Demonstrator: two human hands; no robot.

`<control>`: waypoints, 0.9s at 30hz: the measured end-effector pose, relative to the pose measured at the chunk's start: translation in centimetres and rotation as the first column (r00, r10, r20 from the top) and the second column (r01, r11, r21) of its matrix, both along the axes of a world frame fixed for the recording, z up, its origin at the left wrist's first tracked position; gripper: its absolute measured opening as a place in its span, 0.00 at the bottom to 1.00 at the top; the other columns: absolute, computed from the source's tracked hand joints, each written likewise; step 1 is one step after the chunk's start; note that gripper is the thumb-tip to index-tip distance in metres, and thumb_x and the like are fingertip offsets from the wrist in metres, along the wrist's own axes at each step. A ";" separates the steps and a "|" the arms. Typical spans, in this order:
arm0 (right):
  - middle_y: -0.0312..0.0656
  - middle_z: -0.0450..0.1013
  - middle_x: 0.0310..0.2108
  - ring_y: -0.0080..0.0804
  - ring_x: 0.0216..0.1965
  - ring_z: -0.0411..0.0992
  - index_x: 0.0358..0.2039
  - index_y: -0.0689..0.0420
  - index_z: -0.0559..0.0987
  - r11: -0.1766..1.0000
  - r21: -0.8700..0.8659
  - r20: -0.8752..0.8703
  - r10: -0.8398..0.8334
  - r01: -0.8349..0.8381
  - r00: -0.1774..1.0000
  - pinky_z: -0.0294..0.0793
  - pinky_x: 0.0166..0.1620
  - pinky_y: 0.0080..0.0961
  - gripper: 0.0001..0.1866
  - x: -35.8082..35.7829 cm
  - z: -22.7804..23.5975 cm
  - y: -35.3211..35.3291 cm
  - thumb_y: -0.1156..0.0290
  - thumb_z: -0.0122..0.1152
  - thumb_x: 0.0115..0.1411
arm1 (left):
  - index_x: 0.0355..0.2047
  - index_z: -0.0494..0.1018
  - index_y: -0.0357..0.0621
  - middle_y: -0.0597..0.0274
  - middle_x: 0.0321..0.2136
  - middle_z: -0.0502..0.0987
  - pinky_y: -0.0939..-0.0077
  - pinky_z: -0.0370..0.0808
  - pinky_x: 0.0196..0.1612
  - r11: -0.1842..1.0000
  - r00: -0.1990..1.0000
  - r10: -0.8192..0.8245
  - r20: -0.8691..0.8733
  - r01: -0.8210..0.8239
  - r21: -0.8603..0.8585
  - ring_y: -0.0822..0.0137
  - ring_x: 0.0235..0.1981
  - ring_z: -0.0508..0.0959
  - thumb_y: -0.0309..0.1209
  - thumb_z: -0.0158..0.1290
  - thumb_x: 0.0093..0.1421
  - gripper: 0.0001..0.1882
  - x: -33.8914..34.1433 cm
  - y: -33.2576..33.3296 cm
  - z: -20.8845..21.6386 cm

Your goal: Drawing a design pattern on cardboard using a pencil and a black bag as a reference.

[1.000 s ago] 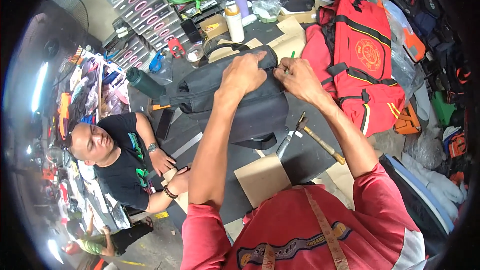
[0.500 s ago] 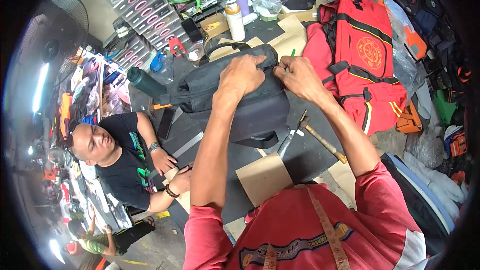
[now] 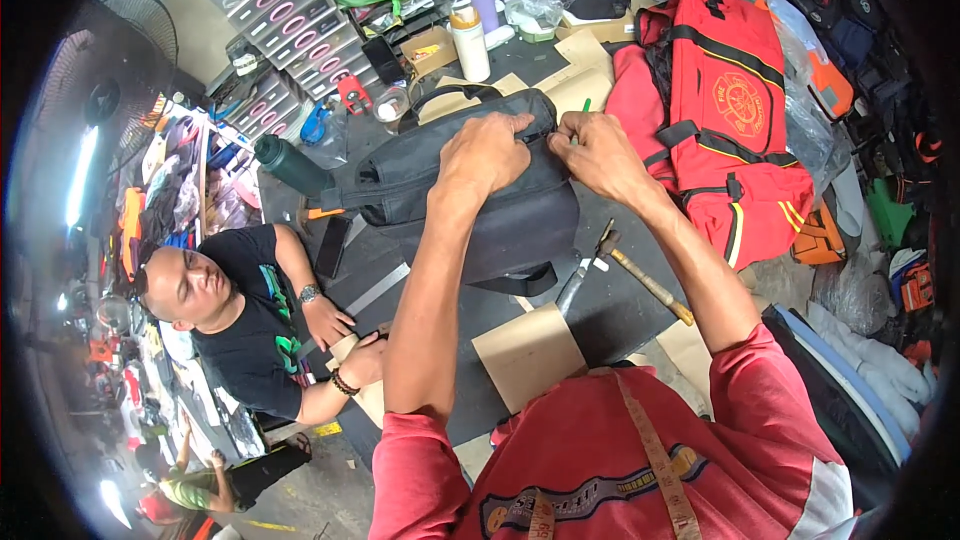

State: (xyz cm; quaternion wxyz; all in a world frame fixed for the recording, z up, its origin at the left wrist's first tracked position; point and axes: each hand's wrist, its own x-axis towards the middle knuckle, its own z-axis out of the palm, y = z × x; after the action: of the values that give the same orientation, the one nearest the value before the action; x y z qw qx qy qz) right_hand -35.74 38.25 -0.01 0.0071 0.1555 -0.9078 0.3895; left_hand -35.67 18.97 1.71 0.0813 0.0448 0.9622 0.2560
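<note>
A black fabric bag (image 3: 500, 230) lies on the dark table in front of me, its carry handle on the far side. My left hand (image 3: 487, 153) is closed on the bag's top near its right end, thumb pointing right. At that end's corner my right hand (image 3: 594, 152) pinches a thin green-tipped tool (image 3: 586, 106), perhaps a pen; most of it is hidden by the fingers. Both hands touch the bag. Near my right forearm lies a hammer (image 3: 648, 285) with a wooden handle, beside a grey-handled tool (image 3: 573, 288).
A red bag (image 3: 735, 90) stands at the right. Behind the black bag are a white bottle (image 3: 469, 48) and purple tumbler (image 3: 481, 0); a dark green bottle (image 3: 290, 165) is at left. Brown card (image 3: 528, 355) lies near me. A co-worker (image 3: 250, 320) leans on the table's left edge.
</note>
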 end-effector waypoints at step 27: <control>0.65 0.77 0.28 0.62 0.34 0.80 0.33 0.69 0.80 0.998 0.061 -0.086 -0.013 0.019 0.996 0.76 0.40 0.50 0.15 1.2 -0.7 -0.3 0.66 0.61 0.64 | 0.54 0.84 0.53 0.54 0.46 0.80 0.55 0.77 0.56 0.857 0.746 -0.481 -0.461 0.511 -0.067 0.47 0.52 0.80 0.22 0.61 0.59 0.23 -6.8 -1.6 -0.1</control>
State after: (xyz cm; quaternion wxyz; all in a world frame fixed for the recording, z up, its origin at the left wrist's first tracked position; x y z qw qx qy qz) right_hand -34.51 37.99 -0.68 0.0444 0.1650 -0.9195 0.3541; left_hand -42.43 17.39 1.64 -0.0866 0.3609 0.8978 0.2372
